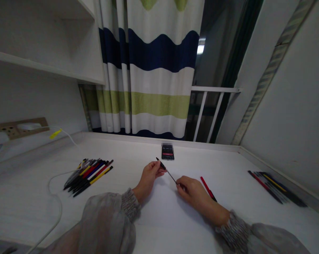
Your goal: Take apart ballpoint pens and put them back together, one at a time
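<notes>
My left hand (150, 175) pinches the black barrel of a pen (161, 164) above the white desk (159, 218). A thin refill (172, 176) runs from that barrel down to my right hand (192, 192), whose fingers are closed on its lower end. Beside my right hand a red and black pen (208, 188) lies on the desk. Both hands are close together near the middle of the desk.
A pile of several coloured pens (87, 174) lies at the left, another row of pens (277, 187) at the right. A phone (167, 152) lies at the desk's far edge. A white cable (56, 197) loops at the left, below a wall socket strip (18, 128). A striped curtain (148, 70) hangs behind.
</notes>
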`<state>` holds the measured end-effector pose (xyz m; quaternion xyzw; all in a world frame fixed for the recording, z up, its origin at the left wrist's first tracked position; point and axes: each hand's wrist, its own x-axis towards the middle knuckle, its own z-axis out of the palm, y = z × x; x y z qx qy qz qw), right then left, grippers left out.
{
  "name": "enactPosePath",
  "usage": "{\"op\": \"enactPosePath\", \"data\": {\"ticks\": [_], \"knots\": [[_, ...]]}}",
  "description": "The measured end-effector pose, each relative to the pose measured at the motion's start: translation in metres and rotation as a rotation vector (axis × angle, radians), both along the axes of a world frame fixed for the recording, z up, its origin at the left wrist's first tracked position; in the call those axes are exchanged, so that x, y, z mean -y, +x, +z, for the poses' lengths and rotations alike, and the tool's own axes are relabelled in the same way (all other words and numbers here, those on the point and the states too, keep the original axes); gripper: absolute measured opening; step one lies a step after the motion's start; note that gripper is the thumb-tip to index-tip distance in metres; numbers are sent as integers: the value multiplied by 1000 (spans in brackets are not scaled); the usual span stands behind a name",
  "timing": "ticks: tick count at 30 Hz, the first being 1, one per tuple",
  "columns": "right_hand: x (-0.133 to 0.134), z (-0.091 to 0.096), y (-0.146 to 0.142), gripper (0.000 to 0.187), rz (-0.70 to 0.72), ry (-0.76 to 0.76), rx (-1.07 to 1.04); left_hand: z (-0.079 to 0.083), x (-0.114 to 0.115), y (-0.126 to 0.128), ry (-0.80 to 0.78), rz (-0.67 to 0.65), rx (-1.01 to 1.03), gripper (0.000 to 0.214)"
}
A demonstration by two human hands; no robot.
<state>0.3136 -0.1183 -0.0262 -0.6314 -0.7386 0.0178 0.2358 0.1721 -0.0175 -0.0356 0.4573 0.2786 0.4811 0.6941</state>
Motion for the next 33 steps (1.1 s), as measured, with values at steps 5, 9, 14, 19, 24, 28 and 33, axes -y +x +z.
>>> {"op": "enactPosePath", "data": {"ticks": [5, 9, 14, 19, 24, 28, 33], "knots": [[1, 1, 0, 20, 5, 7, 0, 0, 0, -1, 27, 8, -50, 28], [0, 1, -1, 20, -2, 7, -2, 1, 0, -1, 22, -1, -57, 29], [0, 1, -1, 19, -30, 31, -3, 2, 3, -1, 77, -35, -84, 29], [-2, -2, 3, 22, -29, 171, -47, 4, 10, 1, 131, -172, -140, 23], [-6, -8, 9, 16, 2, 281, -68, 1, 11, 2, 202, -237, -197, 14], [-8, -9, 13, 15, 29, 313, 13, -9, 6, 2, 320, -325, -342, 14], [-7, -9, 15, 14, 63, 322, 119, -12, 13, -1, 808, -315, -688, 19]]}}
